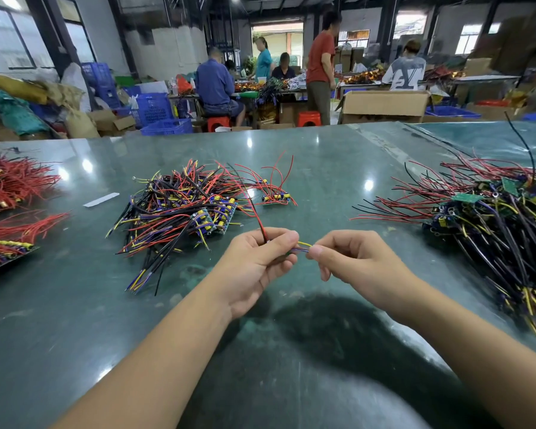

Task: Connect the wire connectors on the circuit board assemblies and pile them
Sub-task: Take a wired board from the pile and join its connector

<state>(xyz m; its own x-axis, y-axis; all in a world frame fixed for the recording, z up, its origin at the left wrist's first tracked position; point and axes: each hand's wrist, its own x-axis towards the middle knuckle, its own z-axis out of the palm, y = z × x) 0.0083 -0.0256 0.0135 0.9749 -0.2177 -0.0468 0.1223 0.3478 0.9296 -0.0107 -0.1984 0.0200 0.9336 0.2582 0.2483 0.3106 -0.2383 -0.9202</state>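
Your left hand (256, 261) gripping a wired board (287, 253), your right hand (350, 258) pinching its yellow and purple wires (304, 246), above the green table (322, 156)

A shiny green table (291, 351) is holding piles of little boards with wires: one in the middle (180, 209), one on the right (489, 221), red ones on the left (10, 184). A white strip (101, 200) is lying near the middle pile.

Left grip (260, 261), right grip (347, 258) pinched
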